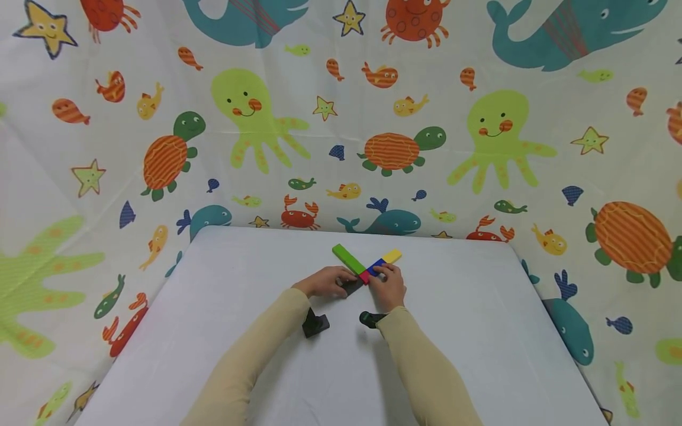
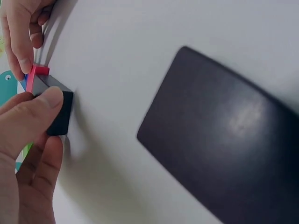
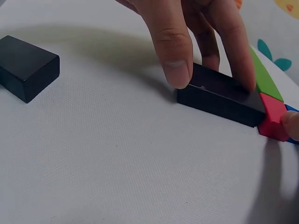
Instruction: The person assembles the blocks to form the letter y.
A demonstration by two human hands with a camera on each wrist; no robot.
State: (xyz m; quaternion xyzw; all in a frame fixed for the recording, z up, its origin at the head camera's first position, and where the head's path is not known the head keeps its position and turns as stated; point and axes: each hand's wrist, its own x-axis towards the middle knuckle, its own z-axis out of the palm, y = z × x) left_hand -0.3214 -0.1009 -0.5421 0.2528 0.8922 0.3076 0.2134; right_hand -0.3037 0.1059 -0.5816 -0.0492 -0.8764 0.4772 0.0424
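My left hand (image 1: pixel 327 281) grips a black rectangular block (image 3: pixel 219 95), thumb on its near side and fingers over the far side. One end of this block meets a small red block (image 3: pixel 273 116). My right hand (image 1: pixel 389 287) pinches the blue block (image 1: pixel 376 268) beside the red one, its thumb tip right at the red block. A long green block (image 1: pixel 348 259) runs away from the red block to the back left. Beyond the blue block lies a yellow block (image 1: pixel 393 256), so the coloured pieces form crossing arms.
A second black block (image 2: pixel 219 130) lies on the white table (image 1: pixel 469 331), nearer the body and under the left wrist. A dark wrist device (image 1: pixel 370 320) sticks out beside the right sleeve. Behind the table hangs a cloth (image 1: pixel 330 160) printed with sea animals.
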